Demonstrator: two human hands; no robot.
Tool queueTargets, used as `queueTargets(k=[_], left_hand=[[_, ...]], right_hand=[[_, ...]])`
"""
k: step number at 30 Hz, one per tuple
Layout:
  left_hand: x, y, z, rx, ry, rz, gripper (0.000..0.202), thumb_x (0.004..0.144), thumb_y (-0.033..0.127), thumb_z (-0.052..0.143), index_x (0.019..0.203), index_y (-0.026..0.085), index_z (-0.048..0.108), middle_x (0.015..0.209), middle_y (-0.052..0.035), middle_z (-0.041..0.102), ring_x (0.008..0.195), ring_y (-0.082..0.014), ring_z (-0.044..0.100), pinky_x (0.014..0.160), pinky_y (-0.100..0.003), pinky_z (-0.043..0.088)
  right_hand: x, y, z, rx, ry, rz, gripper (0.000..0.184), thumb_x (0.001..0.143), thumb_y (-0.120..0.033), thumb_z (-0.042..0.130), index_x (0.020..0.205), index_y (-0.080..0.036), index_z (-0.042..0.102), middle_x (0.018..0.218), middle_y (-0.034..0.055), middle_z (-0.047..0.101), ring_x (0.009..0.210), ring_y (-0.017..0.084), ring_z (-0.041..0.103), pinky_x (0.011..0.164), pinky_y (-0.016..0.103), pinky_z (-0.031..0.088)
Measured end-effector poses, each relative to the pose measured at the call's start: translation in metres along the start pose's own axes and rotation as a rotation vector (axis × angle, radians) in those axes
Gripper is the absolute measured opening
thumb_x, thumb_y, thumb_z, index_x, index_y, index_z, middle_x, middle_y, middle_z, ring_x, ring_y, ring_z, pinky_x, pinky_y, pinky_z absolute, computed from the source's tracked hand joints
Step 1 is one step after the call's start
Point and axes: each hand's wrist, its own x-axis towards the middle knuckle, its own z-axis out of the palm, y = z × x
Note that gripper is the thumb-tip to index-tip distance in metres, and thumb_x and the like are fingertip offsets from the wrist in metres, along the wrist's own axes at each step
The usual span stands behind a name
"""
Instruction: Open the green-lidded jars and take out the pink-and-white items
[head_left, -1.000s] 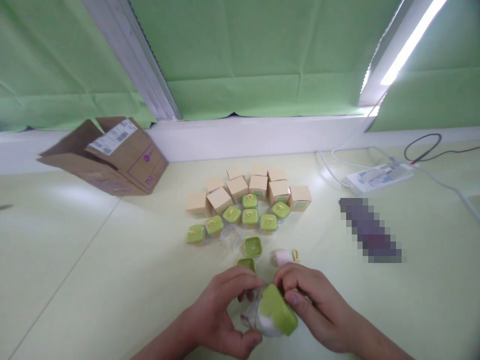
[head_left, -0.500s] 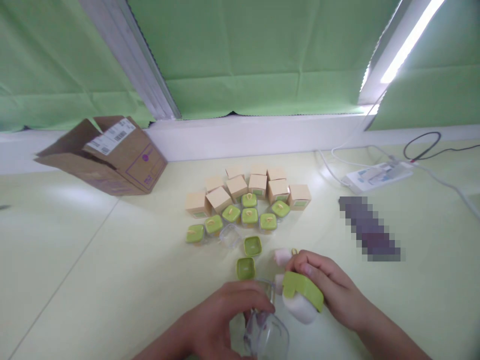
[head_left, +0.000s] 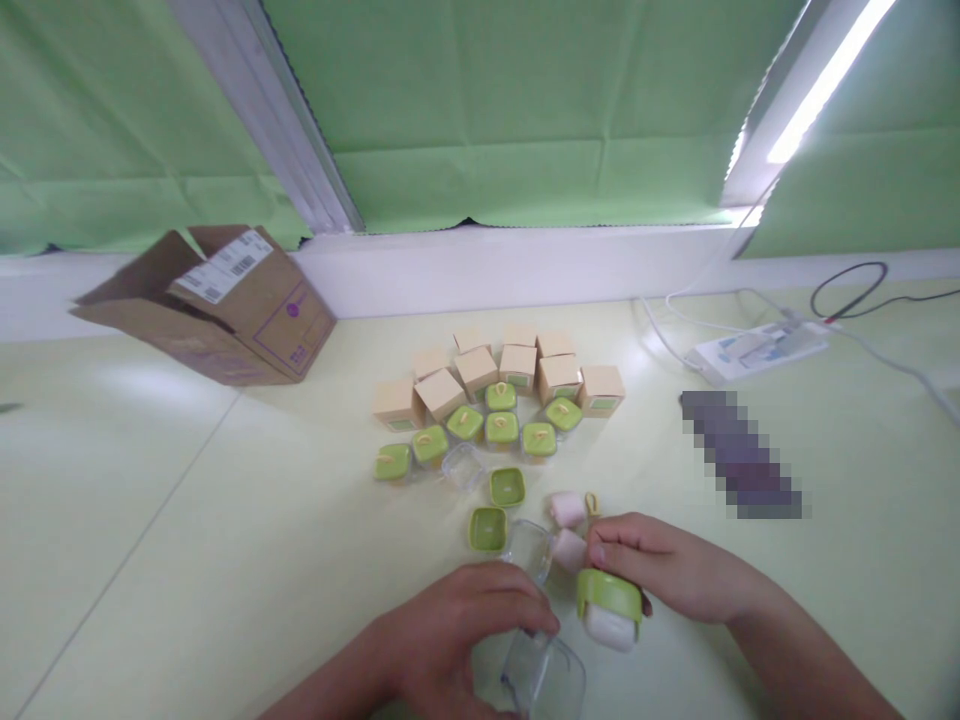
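My left hand (head_left: 469, 625) is closed around a clear plastic container (head_left: 553, 678) at the bottom of the view. In my right hand (head_left: 664, 565) is a green lid (head_left: 609, 592), tilted, with a smooth white piece (head_left: 611, 628) in its underside. Just beyond my right fingers lie two pale pink rolls (head_left: 568, 509) and a yellow loop (head_left: 592, 503). Another clear container (head_left: 529, 548) stands past my left fingertips. Two green lids (head_left: 487, 530) rest beside it, hollow side up. A third clear container (head_left: 463, 468) sits farther off.
Several green-lidded containers (head_left: 502, 428) stand in front of several small cardboard boxes (head_left: 476, 372). A large open carton (head_left: 247, 315) is at the back left. On the right are a power strip (head_left: 757, 350) with cables and a blurred-out dark object (head_left: 742, 455).
My right hand has moved slightly right and turned the lid with its white piece. My left hand has shifted a little right with the clear container, uncovering more of the one behind.
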Motion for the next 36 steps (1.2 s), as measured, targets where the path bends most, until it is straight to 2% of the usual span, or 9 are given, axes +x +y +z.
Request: queueTargets(k=[3, 6, 10, 18, 22, 25, 29, 36], left_hand=[[0.001, -0.001, -0.001, 0.038, 0.012, 0.010, 0.060, 0.070, 0.043, 0.072, 0.122, 0.021, 0.054, 0.107, -0.0107, 0.067, 0.096, -0.0232, 0.065, 0.085, -0.034, 0.054], [0.001, -0.004, -0.001, 0.086, -0.006, 0.021, 0.061, 0.067, 0.041, 0.073, 0.121, 0.020, 0.054, 0.106, -0.0105, 0.067, 0.095, -0.0234, 0.065, 0.085, -0.034, 0.054], [0.001, -0.009, 0.001, 0.159, -0.053, 0.029, 0.058, 0.070, 0.038, 0.071, 0.122, 0.020, 0.053, 0.104, -0.0099, 0.069, 0.091, -0.0229, 0.067, 0.082, -0.034, 0.054], [-0.002, -0.014, 0.004, 0.315, -0.142, 0.004, 0.052, 0.075, 0.033, 0.065, 0.123, 0.019, 0.049, 0.103, -0.0098, 0.072, 0.089, -0.0233, 0.070, 0.081, -0.032, 0.053], [-0.003, -0.014, 0.003, 0.414, -0.174, -0.015, 0.048, 0.080, 0.037, 0.063, 0.122, 0.019, 0.049, 0.103, -0.0105, 0.071, 0.089, -0.0228, 0.069, 0.081, -0.031, 0.053], [-0.004, -0.014, 0.003, 0.473, -0.187, -0.032, 0.044, 0.083, 0.040, 0.060, 0.120, 0.019, 0.050, 0.102, -0.0104, 0.070, 0.089, -0.0223, 0.067, 0.081, -0.030, 0.053], [-0.005, -0.014, 0.004, 0.499, -0.183, -0.061, 0.040, 0.084, 0.042, 0.060, 0.115, 0.018, 0.052, 0.097, -0.0095, 0.069, 0.086, -0.0211, 0.066, 0.077, -0.028, 0.053], [-0.007, -0.014, 0.003, 0.517, -0.161, -0.076, 0.051, 0.080, 0.049, 0.066, 0.116, 0.016, 0.052, 0.101, -0.0104, 0.070, 0.087, -0.0231, 0.067, 0.075, -0.031, 0.053]], right_hand=[[0.000, 0.003, -0.004, -0.112, 0.011, -0.001, 0.047, 0.096, -0.059, 0.043, 0.075, -0.018, 0.052, 0.062, -0.0043, 0.048, 0.055, 0.010, 0.046, 0.051, 0.021, 0.038], [-0.001, 0.003, -0.008, -0.206, -0.030, -0.006, 0.044, 0.098, -0.053, 0.042, 0.073, -0.018, 0.052, 0.062, -0.0038, 0.050, 0.057, 0.010, 0.048, 0.054, 0.022, 0.038], [-0.004, 0.002, -0.011, -0.328, -0.087, -0.005, 0.036, 0.098, -0.041, 0.044, 0.071, -0.018, 0.051, 0.060, -0.0047, 0.047, 0.056, 0.009, 0.042, 0.052, 0.021, 0.033], [-0.005, 0.003, -0.010, -0.578, -0.035, -0.064, 0.025, 0.093, -0.024, 0.049, 0.071, -0.018, 0.058, 0.065, -0.0030, 0.054, 0.061, 0.012, 0.048, 0.058, 0.022, 0.036], [-0.006, 0.004, -0.009, -0.668, 0.018, -0.136, 0.023, 0.093, -0.021, 0.049, 0.074, -0.018, 0.061, 0.077, 0.0010, 0.061, 0.073, 0.015, 0.055, 0.069, 0.026, 0.042], [-0.005, 0.007, -0.010, -0.675, 0.057, -0.125, 0.022, 0.094, -0.023, 0.050, 0.076, -0.018, 0.062, 0.080, 0.0021, 0.064, 0.077, 0.016, 0.057, 0.072, 0.027, 0.043], [-0.003, 0.012, -0.012, -0.613, 0.119, -0.038, 0.025, 0.094, -0.027, 0.051, 0.075, -0.018, 0.065, 0.074, 0.0008, 0.065, 0.070, 0.016, 0.057, 0.065, 0.026, 0.042], [-0.006, 0.007, -0.016, -0.568, 0.142, -0.041, 0.024, 0.096, -0.026, 0.048, 0.082, -0.019, 0.066, 0.077, 0.0006, 0.065, 0.071, 0.016, 0.057, 0.064, 0.026, 0.040]])
